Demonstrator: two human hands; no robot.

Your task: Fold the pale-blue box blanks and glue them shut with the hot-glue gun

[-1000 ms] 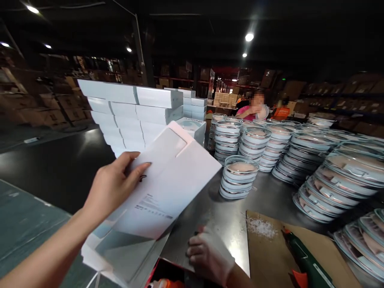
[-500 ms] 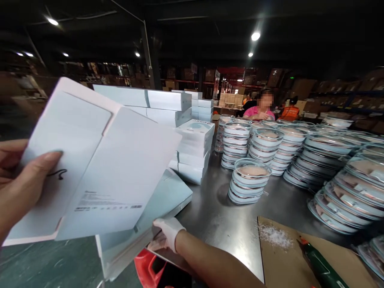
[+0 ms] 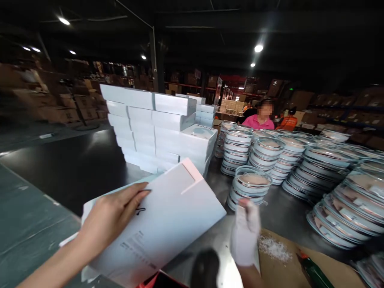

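Observation:
My left hand [image 3: 115, 216] grips a white printed flat carton [image 3: 168, 216] by its upper left part, thumb on top. The carton is tilted, with a flap slot and small print showing. Under it, pale edges of more flat cartons [image 3: 90, 206] peek out, mostly hidden. My right hand [image 3: 246, 232], in a white glove with bare fingertips, is raised just in front of a short stack of round clear-rimmed containers [image 3: 250, 182]. Its fingers look apart and nothing shows in them, though motion blurs them. Whether it touches the stack I cannot tell.
White boxes [image 3: 139, 120] are piled at the back left. Tall stacks of round containers [image 3: 318, 172] fill the right side. A cardboard sheet [image 3: 279, 276] with white bits and a green bottle-like tool [image 3: 315, 272] lies front right. A person in pink [image 3: 259, 120] is across the table.
The carton in my left hand has come down and right, over the flat cartons. My right hand has left the carton pile's edge and moved right to the short container stack.

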